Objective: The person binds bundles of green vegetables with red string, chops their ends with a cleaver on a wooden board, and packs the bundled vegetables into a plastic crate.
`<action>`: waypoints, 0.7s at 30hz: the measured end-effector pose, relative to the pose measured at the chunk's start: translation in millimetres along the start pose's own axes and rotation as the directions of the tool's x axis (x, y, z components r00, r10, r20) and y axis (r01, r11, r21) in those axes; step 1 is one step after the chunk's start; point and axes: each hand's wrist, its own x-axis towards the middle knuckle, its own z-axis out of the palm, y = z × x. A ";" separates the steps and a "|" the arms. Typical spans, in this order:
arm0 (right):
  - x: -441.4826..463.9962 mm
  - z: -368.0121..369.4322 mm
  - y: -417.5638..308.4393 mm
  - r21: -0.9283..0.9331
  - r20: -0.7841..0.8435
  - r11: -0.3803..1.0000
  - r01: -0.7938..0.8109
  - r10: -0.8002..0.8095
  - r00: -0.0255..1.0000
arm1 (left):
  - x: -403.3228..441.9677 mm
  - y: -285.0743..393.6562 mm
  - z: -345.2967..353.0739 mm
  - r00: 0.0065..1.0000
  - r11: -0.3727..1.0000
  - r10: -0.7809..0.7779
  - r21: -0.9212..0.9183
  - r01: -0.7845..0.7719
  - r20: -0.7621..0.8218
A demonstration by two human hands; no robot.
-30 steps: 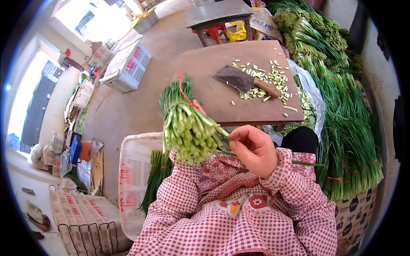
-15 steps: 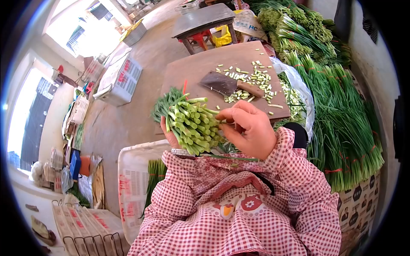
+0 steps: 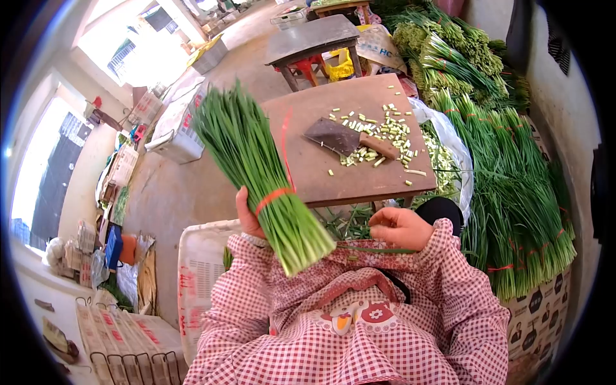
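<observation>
Bundled green stalks [image 3: 273, 186]: grasped by left-hand fingers [image 3: 249, 215]. Right-hand fingers [image 3: 403, 229]: loosely curled, released, near apron.

Red-and-white checked sleeves [image 3: 471, 282], flower-patched apron [image 3: 346, 333].

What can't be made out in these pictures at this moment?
All in the head view:
Left hand: fingertips hidden behind the green bundle.
Crate: part of its inside hidden by the left sleeve.
Red object: upper part hidden by the dark table.
Window: outside washed out by glare.
Patterned sheet: small print too tiny to read.
</observation>
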 end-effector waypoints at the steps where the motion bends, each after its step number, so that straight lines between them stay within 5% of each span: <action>1: 1.9 -1.5 3.5 -0.095 0.036 0.991 -0.091 0.094 0.995 | -7.4 7.4 -8.4 0.999 0.999 -0.049 0.014 0.049 -0.012; 2: 6.0 3.4 3.5 -0.091 0.031 0.992 -0.087 0.090 0.995 | -14.9 14.9 -15.4 0.999 0.998 -0.052 0.020 0.052 -0.008; 4: 20.2 27.9 -8.6 0.290 0.311 0.929 -0.229 0.134 0.941 | -33.1 31.3 -9.6 0.972 0.960 -0.220 0.195 0.200 0.086; 9: 65.2 119.6 13.4 0.517 0.379 0.838 -0.175 -0.041 0.925 | -87.8 68.3 -2.5 0.892 0.782 -0.448 0.457 0.424 -0.062; 11: 67.7 142.8 19.2 0.860 0.256 0.489 -0.149 -0.160 0.953 | -102.2 66.2 -3.5 0.839 0.697 -0.532 0.504 0.510 -0.114; 13: 72.7 138.0 22.0 0.891 0.263 0.412 -0.188 -0.133 0.955 | -117.4 58.7 -13.7 0.761 0.570 -0.617 0.554 0.607 -0.199; 16: 69.2 131.9 22.6 0.903 0.267 0.368 -0.222 -0.076 0.961 | -139.1 40.9 -48.8 0.780 0.462 -0.574 0.687 0.561 -0.250; 18: 69.8 138.8 23.6 0.897 0.088 0.441 -0.024 -0.126 0.988 | -142.8 36.6 -56.4 0.794 0.427 -0.570 0.749 0.507 -0.212; 21: 73.3 135.1 18.6 0.872 0.106 0.487 -0.049 -0.091 0.990 | -140.3 37.7 -39.8 0.854 0.288 -0.510 0.914 0.285 -0.105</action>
